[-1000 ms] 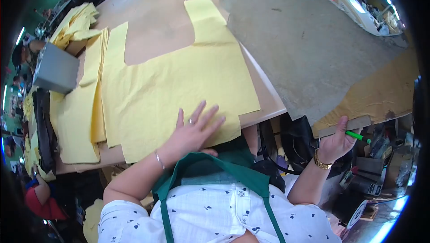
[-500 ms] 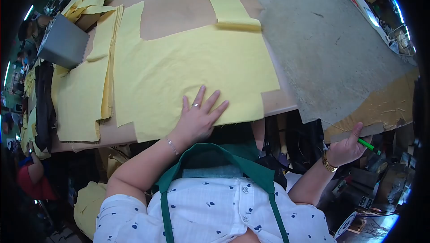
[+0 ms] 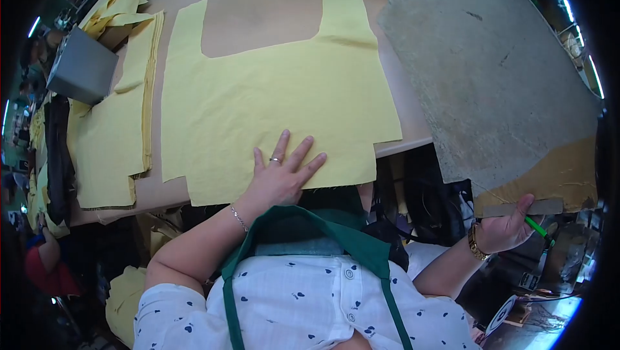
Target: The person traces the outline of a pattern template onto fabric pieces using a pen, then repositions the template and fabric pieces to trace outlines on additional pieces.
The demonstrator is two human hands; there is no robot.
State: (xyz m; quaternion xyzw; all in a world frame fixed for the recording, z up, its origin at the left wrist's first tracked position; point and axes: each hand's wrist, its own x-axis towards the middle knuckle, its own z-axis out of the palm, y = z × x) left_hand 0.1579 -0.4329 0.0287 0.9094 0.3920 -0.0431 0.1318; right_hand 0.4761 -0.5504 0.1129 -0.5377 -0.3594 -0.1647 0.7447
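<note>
Yellow panel (image 3: 278,92) lies flat, left hand (image 3: 278,183) open on it; right of panel, right hand (image 3: 505,231) grips board (image 3: 491,79), green pen (image 3: 535,226).

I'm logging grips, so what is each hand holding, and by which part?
The right hand holds the grey board by its brown near edge, and a green pen by one end. The left hand rests on yellow cloth, holding nothing.

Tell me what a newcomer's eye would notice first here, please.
The yellow cloth spread on the table would probably draw the eye first, with the left hand near its lower edge. Next comes the large grey sheet on the right, and below it the green pen in the right hand.
</note>
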